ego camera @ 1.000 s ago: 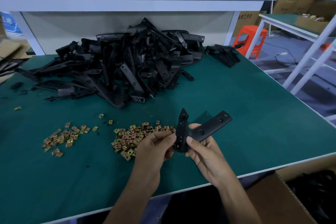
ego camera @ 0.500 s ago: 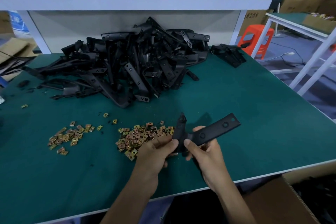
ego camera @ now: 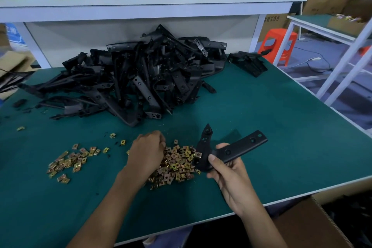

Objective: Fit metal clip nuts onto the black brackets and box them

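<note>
While my right hand (ego camera: 229, 175) grips the black bracket (ego camera: 237, 150) above the table (ego camera: 281, 127), my left hand (ego camera: 148, 151) curls into the clip nuts (ego camera: 175, 165), hold unconfirmed; risk: several nuts lifted together, scattering.

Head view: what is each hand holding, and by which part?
The right hand grips the black bracket at its bend. The left hand rests curled on the clip nuts; any hold is hidden.

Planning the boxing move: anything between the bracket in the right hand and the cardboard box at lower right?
Nothing visible. The right hand holds the bracket above the table near its front edge; the cardboard box sits below that edge to the right, top open.
</note>
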